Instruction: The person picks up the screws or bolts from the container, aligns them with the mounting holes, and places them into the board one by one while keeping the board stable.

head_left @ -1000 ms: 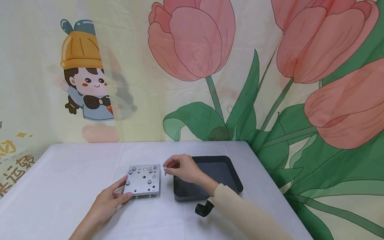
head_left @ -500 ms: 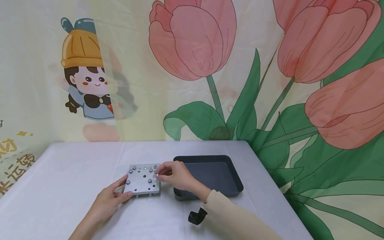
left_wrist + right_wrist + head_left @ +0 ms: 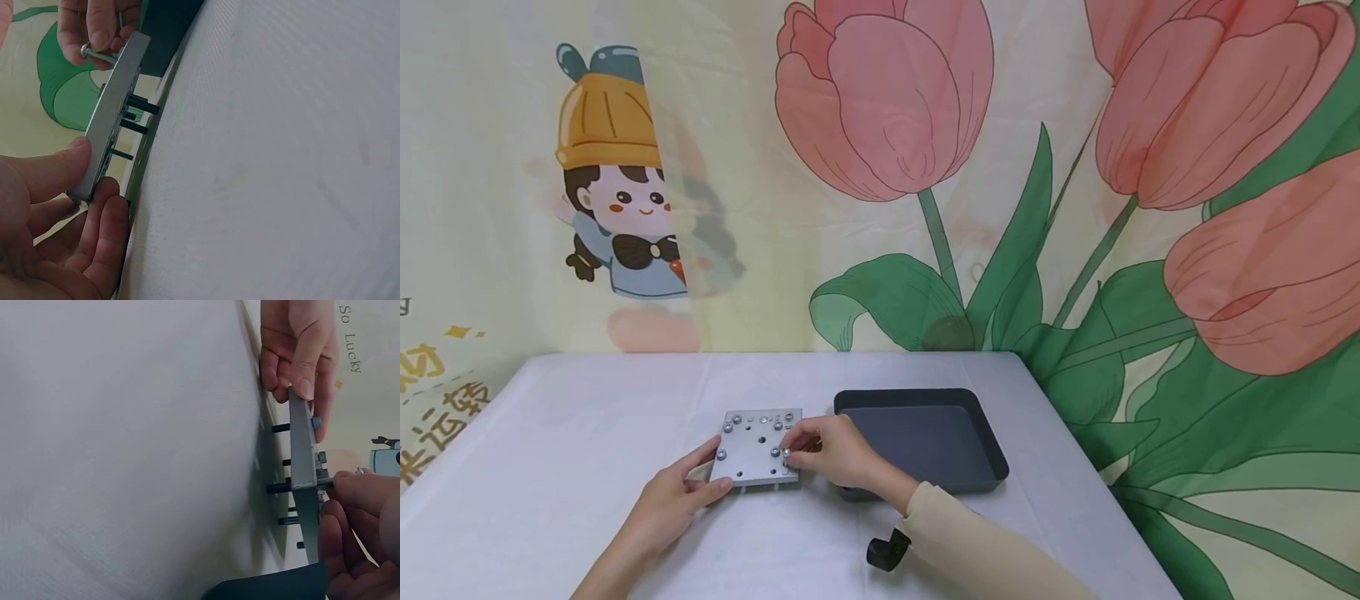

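Note:
A silver metal plate (image 3: 748,458) with holes and several screws in it is held up off the white table. My left hand (image 3: 679,500) grips its left edge, thumb on top and fingers beneath, as the left wrist view shows. Screw shanks (image 3: 134,127) stick out below the plate. At the plate's right side my right hand (image 3: 838,450) pinches a screw (image 3: 99,56) between thumb and fingers. The screw's head points up and its lower end is at the plate's top face. Whether its tip sits in a hole I cannot tell.
A dark shallow tray (image 3: 925,442) stands right of the plate, partly behind my right forearm. The white tablecloth (image 3: 587,433) covers the table, and a printed curtain (image 3: 760,250) hangs behind it. A black wrist mount (image 3: 887,550) hangs from my right sleeve.
My right hand has carried the screw left from near the tray to the plate, then toward the plate's near right part. My left hand and the plate have stayed nearly still.

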### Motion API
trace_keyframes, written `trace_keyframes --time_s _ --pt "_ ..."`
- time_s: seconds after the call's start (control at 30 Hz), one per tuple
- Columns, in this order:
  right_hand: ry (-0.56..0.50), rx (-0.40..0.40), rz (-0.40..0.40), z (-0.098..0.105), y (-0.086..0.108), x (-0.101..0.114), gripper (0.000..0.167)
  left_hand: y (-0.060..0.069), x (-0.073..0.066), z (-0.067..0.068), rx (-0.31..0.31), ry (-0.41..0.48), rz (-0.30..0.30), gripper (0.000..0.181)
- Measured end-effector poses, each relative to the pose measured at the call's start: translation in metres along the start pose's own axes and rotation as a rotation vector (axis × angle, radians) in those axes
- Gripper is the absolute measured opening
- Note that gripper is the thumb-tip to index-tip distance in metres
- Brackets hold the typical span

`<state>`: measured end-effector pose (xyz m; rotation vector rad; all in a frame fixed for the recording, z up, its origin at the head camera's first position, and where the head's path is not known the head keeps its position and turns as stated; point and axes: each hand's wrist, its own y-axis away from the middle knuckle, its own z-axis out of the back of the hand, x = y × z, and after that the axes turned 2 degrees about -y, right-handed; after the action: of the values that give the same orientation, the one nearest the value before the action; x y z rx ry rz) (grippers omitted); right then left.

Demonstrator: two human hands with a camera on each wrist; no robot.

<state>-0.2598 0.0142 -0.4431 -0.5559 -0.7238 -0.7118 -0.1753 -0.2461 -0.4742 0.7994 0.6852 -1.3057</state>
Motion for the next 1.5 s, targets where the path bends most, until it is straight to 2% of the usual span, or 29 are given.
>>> trace_keyframes --time_s 0.27,0.43,0.6,0.73,0.87,1.0,1.27,1.5 --pt "0.043 0.024 0.002 -0.001 0.002 -0.002 0.014 0.0 -0.001 0.0 0.003 -0.01 -0.009 0.085" --pt "0.061 0.063 -0.017 0.011 0.003 0.001 0.015 0.0 0.0 0.0 0.007 -0.002 0.007 0.086" --pt "0.096 0.066 -0.032 0.039 0.002 0.003 0.017 -0.001 0.0 0.001 0.008 0.009 0.017 0.088" --pt "0.163 0.067 -0.024 0.067 -0.001 0.001 0.02 0.0 0.001 0.001 0.008 0.011 0.016 0.088" --pt "0.253 0.115 0.016 0.092 -0.004 -0.006 0.023 0.0 0.001 0.001 0.015 0.014 0.022 0.088" --pt "0.34 0.174 0.069 0.108 -0.008 -0.019 0.024 0.0 0.001 0.0 0.012 0.015 0.022 0.088" --pt "0.47 0.306 0.076 0.11 -0.017 -0.047 0.029 0.0 0.001 0.001 0.015 0.004 0.01 0.087" --pt "0.492 0.348 0.086 0.099 -0.022 -0.061 0.03 -0.001 0.002 0.001 0.015 0.013 0.017 0.088"
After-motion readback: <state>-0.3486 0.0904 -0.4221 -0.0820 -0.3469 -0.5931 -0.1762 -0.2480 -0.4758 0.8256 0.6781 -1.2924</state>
